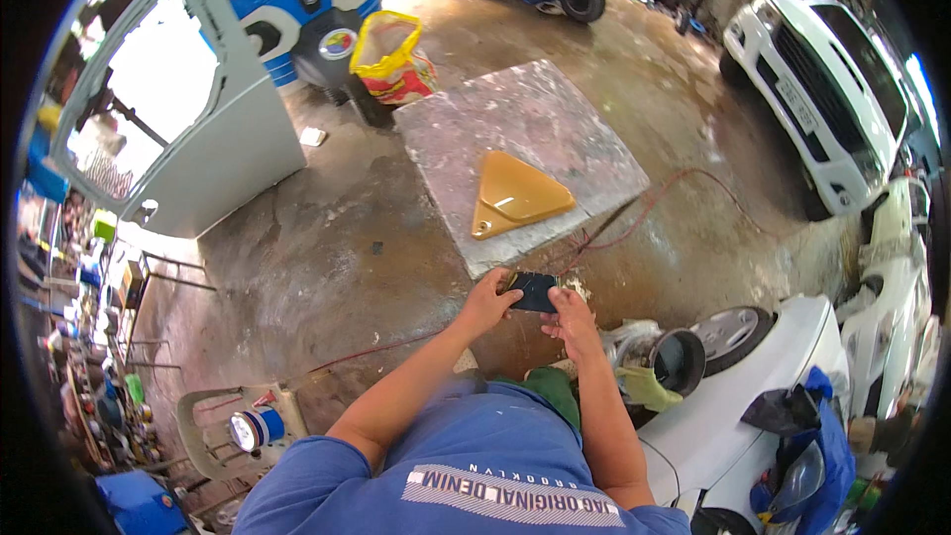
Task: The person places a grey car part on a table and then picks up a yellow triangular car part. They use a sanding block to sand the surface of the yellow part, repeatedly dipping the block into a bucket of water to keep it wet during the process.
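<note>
Both my hands hold a dark smartphone [534,291] sideways, just off the near edge of a paint-stained table. My left hand [488,299] grips its left end, thumb on the front. At its right end my right hand [574,321] is closed, with the thumb at the phone's edge. Beyond the phone a mustard-yellow triangular panel [523,189] lies flat on the tabletop [466,114]; neither hand touches it. What the phone's screen shows is too dark to make out.
A grey door frame [238,173] stands at the left. Near it is a yellow and red sack [391,54]. A plastic chair [198,436] holds a blue and white can [260,428]. A white car [822,99] is parked at right; a red hose [684,175] crosses the floor.
</note>
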A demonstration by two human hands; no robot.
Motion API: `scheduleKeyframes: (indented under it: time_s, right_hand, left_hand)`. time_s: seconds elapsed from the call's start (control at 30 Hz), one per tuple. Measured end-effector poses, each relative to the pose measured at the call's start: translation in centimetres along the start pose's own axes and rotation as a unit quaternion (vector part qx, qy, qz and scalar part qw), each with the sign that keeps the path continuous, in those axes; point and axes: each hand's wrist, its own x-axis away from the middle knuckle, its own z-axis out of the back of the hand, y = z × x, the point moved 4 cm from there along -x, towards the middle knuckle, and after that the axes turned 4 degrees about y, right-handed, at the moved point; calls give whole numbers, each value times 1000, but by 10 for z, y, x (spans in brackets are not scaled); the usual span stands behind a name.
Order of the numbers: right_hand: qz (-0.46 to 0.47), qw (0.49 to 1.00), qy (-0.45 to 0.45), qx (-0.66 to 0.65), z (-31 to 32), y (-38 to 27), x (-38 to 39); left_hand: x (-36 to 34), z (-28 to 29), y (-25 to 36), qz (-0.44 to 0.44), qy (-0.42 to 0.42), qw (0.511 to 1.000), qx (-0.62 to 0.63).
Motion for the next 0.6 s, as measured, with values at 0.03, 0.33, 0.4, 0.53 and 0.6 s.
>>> scheduleKeyframes:
  time_s: [0.03, 0.33, 0.4, 0.53, 0.6]
  right_hand:
    - [14, 998, -20, 57, -14, 1, -3]
    - [2, 994, -100, -44, -82, 9, -8]
    - [-28, 984, -153, -84, -80, 2, 1]
    - [-68, 975, -200, -68, -46, 20, -16]
    - [10, 980, -193, -49, -13, 27, -27]
  left_hand:
    - [5, 13, -4, 5, 12, 1000, 19]
    - [40, 77, -28, 59, 18, 971, 233]
    - [40, 71, -26, 67, -19, 965, 251]
    - [13, 43, -15, 94, -58, 976, 187]
    - [-22, 37, -47, 114, -72, 982, 135]
